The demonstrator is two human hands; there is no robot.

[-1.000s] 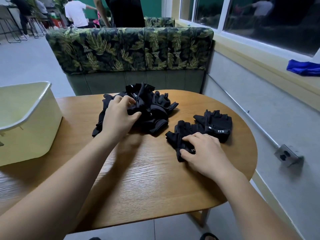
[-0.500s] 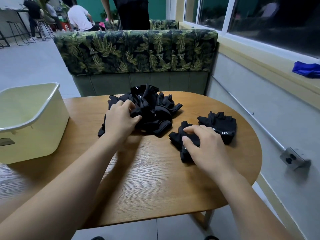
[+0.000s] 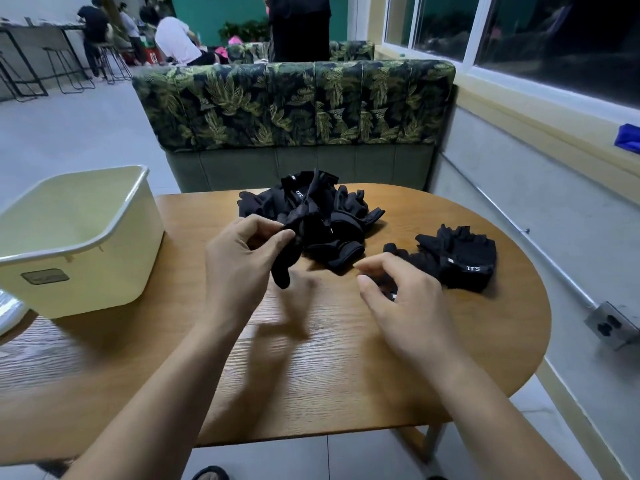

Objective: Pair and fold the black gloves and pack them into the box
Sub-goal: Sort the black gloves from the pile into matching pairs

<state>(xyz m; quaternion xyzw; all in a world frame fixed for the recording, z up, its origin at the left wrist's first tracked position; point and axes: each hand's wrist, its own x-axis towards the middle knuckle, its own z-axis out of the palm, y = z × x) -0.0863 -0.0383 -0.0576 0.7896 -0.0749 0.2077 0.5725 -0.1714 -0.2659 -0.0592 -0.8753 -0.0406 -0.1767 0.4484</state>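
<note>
A heap of black gloves (image 3: pixel 332 216) lies at the far middle of the wooden table (image 3: pixel 311 375). My left hand (image 3: pixel 239 268) pinches one black glove (image 3: pixel 289 261) from the heap's near side and holds it lifted, its end dangling above the table. Two more black gloves (image 3: pixel 460 258) lie to the right. My right hand (image 3: pixel 401 299) hovers over the near one of them, fingers loosely curled and holding nothing. The pale yellow box (image 3: pixel 79 244) stands open at the table's left.
A leaf-patterned sofa back (image 3: pixel 294 105) runs behind the table. A wall with a pipe and socket (image 3: pixel 611 323) is to the right, under a window. People and stools stand far back left. A blue cloth (image 3: pixel 628 136) lies on the sill.
My left hand has pulled one glove out of the heap toward me and lifted it. My right hand has let go of the right-hand glove and risen slightly.
</note>
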